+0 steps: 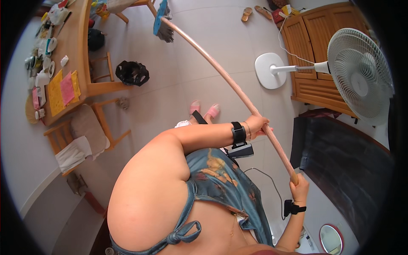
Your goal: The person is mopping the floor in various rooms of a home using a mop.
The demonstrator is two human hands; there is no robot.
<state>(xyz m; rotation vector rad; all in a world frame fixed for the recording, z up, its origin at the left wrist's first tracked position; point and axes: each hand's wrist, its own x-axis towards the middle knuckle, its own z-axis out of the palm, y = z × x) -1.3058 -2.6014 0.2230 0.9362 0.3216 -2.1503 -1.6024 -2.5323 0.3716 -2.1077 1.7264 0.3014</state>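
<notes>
A broom with a blue head (158, 19), grey bristles (166, 33) and a long pinkish handle (220, 68) slants across the view. The bristles are near the floor at the top; contact cannot be told. My left hand (256, 125), with a black strap at its wrist, is closed around the handle at its lower middle. My right hand (299, 188) grips the handle's end, lower right, and wears a black strapped device on the wrist. Pink slippers (213, 111) show on my feet.
A white pedestal fan (271, 70) stands before a wooden cabinet (322, 87) at right. A black plastic bag (131, 74) sits beside the wooden table (75, 41). Chairs, one with a cushion (86, 127), stand at left. Sandals (246, 14) lie on the floor. A cable hangs near my right wrist.
</notes>
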